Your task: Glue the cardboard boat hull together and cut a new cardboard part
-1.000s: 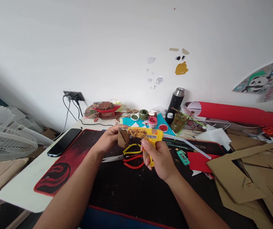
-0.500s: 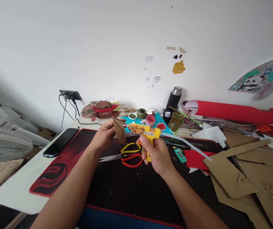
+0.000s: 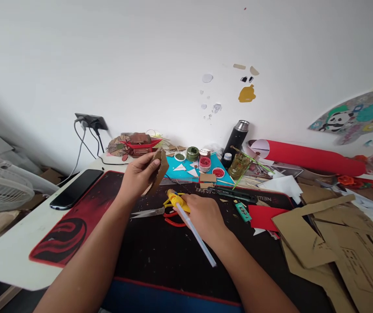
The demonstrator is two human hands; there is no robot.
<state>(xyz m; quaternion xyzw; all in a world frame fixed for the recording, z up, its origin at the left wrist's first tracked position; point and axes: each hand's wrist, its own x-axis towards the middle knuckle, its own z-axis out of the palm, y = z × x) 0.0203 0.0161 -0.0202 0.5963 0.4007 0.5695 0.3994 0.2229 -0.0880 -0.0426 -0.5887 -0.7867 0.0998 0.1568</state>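
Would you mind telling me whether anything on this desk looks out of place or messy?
Cardboard offcuts lie heaped over the mat's right edge, and the glue gun in the right hand lies low over the pliers, its barrel crusted.

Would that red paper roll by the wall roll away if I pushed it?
Probably: the red paper roll is a round tube lying on its side. It likely feels light and squashes easily, being hollow at its end. The clutter beside it might stop it.
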